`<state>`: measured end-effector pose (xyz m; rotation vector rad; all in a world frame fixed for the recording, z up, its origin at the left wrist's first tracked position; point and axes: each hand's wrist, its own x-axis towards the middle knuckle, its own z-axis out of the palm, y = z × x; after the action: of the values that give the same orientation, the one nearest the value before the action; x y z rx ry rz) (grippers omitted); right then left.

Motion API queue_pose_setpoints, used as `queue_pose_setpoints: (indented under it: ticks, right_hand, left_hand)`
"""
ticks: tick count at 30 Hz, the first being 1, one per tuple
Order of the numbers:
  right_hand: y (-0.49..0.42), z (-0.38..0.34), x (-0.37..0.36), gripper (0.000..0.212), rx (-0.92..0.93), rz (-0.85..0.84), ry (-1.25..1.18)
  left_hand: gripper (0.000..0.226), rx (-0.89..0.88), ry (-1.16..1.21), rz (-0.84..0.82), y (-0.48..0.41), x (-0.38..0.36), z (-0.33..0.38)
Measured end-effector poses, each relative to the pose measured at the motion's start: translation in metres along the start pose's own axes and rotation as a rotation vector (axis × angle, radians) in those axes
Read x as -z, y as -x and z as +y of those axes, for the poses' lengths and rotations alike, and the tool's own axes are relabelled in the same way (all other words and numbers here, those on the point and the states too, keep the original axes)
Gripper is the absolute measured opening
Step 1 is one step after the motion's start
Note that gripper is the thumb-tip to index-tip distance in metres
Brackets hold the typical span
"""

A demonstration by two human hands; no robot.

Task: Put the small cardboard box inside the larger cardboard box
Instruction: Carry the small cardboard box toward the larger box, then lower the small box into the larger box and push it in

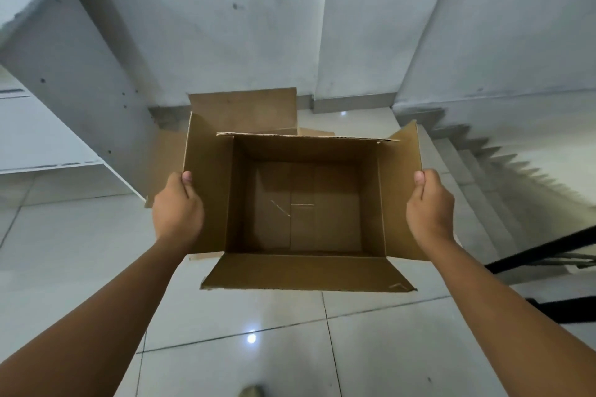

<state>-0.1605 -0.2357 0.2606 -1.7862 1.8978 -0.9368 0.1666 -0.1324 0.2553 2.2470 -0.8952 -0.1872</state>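
Holding small cardboard box by side flaps, left hand, right hand, fingers clamped; I expect flaps may buckle over larger cardboard box.

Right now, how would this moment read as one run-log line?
left hand: grips left flap | right hand: grips right flap | box: open, empty, held up | behind: more cardboard

Pale glossy tiled floor with lamp glints; stained grey walls; staircase at right, black railing
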Motion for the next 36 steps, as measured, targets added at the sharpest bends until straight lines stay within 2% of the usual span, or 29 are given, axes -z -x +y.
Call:
queue_pose_setpoints:
  ticks: [7,15,26,36]
  right_hand:
    - [-0.052,-0.061,-0.093,0.028,0.016,0.009,-0.034]
    - [-0.108,-0.092,-0.178,0.026,0.04,-0.015,-0.101]
    - [-0.167,-0.085,-0.276,0.026,0.017,-0.146,-0.086]
    - [-0.163,-0.038,-0.349,0.026,-0.038,-0.267,0.013]
  left_hand:
    - [0.043,0.039,-0.013,0.037,-0.106,-0.007,-0.032]
    - [0.044,0.094,0.041,0.073,-0.19,-0.026,-0.06]
    - [0.044,0.175,-0.017,0.035,-0.254,-0.074,-0.096]
    - [0.043,0.256,-0.052,-0.096,-0.269,-0.139,-0.158]
